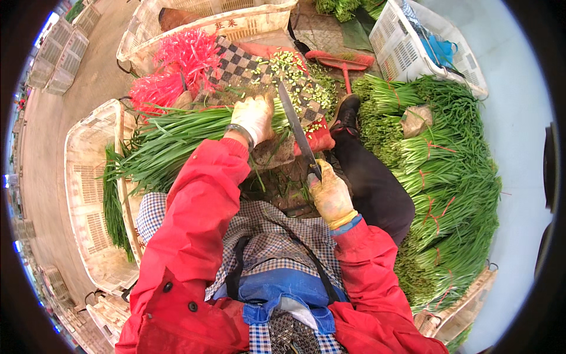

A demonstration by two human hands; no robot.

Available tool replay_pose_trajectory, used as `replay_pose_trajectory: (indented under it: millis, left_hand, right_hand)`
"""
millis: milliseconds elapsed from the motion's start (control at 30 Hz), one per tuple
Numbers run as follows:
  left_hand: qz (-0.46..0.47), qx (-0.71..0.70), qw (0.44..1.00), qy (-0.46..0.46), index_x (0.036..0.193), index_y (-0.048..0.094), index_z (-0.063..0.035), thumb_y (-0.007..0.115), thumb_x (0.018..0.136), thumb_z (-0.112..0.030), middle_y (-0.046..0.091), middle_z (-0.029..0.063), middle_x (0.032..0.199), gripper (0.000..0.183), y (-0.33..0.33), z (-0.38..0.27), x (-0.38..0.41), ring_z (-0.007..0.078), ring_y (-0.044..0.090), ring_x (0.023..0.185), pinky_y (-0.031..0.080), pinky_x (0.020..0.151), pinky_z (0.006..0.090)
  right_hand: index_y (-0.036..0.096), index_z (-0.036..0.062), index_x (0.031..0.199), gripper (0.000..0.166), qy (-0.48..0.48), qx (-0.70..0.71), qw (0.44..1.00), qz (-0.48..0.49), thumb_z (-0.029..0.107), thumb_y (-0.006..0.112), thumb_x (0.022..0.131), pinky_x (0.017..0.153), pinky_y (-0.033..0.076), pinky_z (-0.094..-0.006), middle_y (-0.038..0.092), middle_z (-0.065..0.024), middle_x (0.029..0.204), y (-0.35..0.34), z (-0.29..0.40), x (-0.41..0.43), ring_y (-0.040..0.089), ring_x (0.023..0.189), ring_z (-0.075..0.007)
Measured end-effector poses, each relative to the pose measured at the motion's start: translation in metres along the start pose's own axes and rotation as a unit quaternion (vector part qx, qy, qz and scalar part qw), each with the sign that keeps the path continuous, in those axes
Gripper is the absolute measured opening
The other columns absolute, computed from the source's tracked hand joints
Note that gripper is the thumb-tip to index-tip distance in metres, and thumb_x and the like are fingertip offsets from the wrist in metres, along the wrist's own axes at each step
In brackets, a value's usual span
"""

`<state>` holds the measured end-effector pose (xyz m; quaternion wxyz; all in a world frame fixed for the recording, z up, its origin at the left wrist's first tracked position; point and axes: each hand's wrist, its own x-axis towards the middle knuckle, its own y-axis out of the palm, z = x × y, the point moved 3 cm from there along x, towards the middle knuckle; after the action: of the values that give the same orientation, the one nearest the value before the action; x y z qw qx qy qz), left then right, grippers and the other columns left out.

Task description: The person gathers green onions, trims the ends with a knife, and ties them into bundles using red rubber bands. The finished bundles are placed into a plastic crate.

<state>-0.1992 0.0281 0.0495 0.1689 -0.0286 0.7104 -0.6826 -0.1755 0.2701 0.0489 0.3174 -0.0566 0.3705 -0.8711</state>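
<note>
My left hand [255, 117], in a pale glove, is closed around a bundle of green garlic chives [177, 137] near its cut ends. The leaves spread to the left over a crate's edge. In my right hand [329, 190], in a stained glove, is the handle of a long knife [297, 126]. Its blade points up and away, beside the pale stem ends. Under the bundle lies a checkered cloth [247, 66] strewn with short cut stem pieces [289, 62]. Pink plastic ties [185, 57] are heaped beyond my left hand.
Tied chive bundles [442, 177] are piled at the right, with a stone-like lump [416, 120] on them. Plastic crates stand at left [88, 194], far left of centre [247, 24] and top right [398, 48]. A red broom head [340, 59] lies beyond my shoe [348, 110].
</note>
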Motion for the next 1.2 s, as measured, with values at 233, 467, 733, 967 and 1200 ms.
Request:
replay_pose_trajectory:
  millis: [233, 467, 733, 967, 1200]
  left_hand:
    - [-0.024, -0.002, 1.0, 0.008, 0.117, 0.05, -0.0046, 0.078, 0.067, -0.032, 0.062, 0.0144, 0.106, 0.063, 0.005, 0.002, 0.002, 0.0314, 0.06, 0.102, 0.05, 0.083, 0.0441]
    - [-0.039, 0.014, 0.999, 0.019, 0.114, 0.052, -0.0042, 0.077, 0.069, -0.03, 0.062, 0.0137, 0.107, 0.057, 0.009, -0.002, -0.003, 0.0296, 0.061, 0.103, 0.049, 0.081, 0.0438]
    - [-0.049, 0.009, 0.998, 0.038, 0.124, 0.05, -0.0023, 0.077, 0.067, -0.03, 0.062, 0.0141, 0.109, 0.069, 0.004, -0.003, -0.002, 0.0306, 0.06, 0.103, 0.049, 0.082, 0.0435]
    - [-0.053, -0.005, 0.997, 0.047, 0.153, 0.0, -0.016, 0.087, 0.055, -0.044, 0.031, 0.018, 0.15, 0.134, -0.003, 0.033, -0.045, 0.0391, 0.034, 0.136, 0.027, 0.108, 0.0591]
    - [-0.207, -0.124, 0.969, 0.055, 0.145, 0.032, -0.006, 0.086, 0.058, -0.026, 0.043, 0.0183, 0.143, 0.105, -0.039, 0.056, -0.154, 0.037, 0.04, 0.132, 0.035, 0.105, 0.0487]
  right_hand:
    - [0.051, 0.0025, 0.118, 0.036, -0.014, -0.027, 1.0, -0.001, 0.021, 0.059, 0.089, 0.068, 0.048, -0.0501, 0.063, -0.0266, 0.089, -0.004, 0.007, 0.001, 0.061, 0.08, -0.0441]
    - [0.049, 0.0005, 0.104, 0.026, 0.072, 0.03, 0.994, 0.082, 0.02, 0.058, 0.09, 0.068, 0.046, -0.0542, 0.061, -0.0303, 0.083, -0.003, 0.007, 0.011, 0.06, 0.081, -0.0478]
    - [0.053, -0.0026, 0.1, 0.029, 0.07, 0.049, 0.996, 0.009, 0.023, 0.06, 0.088, 0.074, 0.048, -0.0534, 0.062, -0.0309, 0.088, 0.084, -0.019, 0.105, 0.06, 0.087, -0.0475]
    - [0.055, 0.0018, 0.114, 0.032, 0.0, 0.114, 0.992, -0.045, 0.022, 0.059, 0.09, 0.065, 0.051, -0.039, 0.064, -0.0179, 0.084, 0.074, -0.045, 0.1, 0.064, 0.069, -0.0295]
    - [0.036, 0.0053, 0.138, 0.087, -0.109, -0.291, 0.95, -0.001, 0.035, 0.079, 0.068, 0.095, 0.045, -0.0407, 0.055, -0.0166, 0.124, -0.027, 0.04, 0.136, 0.054, 0.116, -0.0336]
